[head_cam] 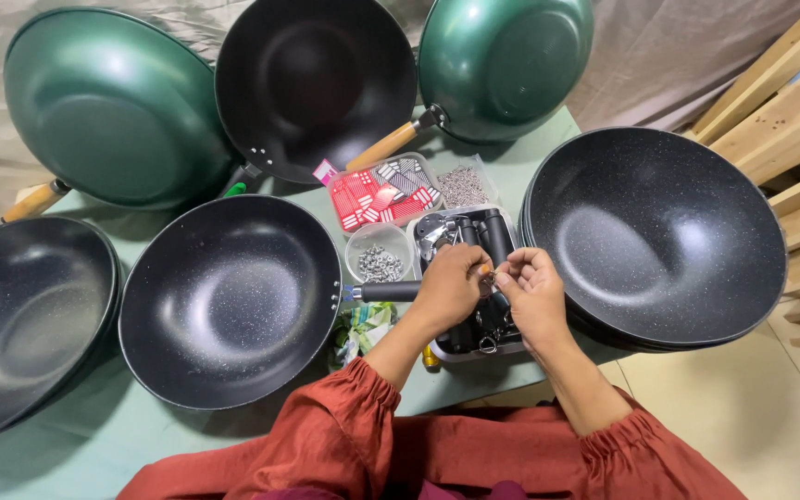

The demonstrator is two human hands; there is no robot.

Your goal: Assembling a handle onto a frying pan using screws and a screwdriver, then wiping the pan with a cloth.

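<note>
Black speckled wok (229, 301) lies just left of the hands, its handle stub under the left hand (448, 289). Left and right hand (531, 289) pinch a tiny metal part (490, 274) btwn fingertips, over the tray of black handles (485, 243). Risk: part slips, drops among the handles, hard to find.

A: What stood at the back of the table (511, 167)?
B: Two green woks (113, 106) (506, 60) flanked a black wok (317, 83), all tilted up.

A: And the near pans?
B: A black stack (659, 236) sat right; another black wok (16, 319) lay far left.

A: Small items?
B: A red-and-white box (377, 196), a bag of screws (463, 185) and a cup of screws (380, 262) stood between them. Wooden planks (789, 102) lay at right.
</note>
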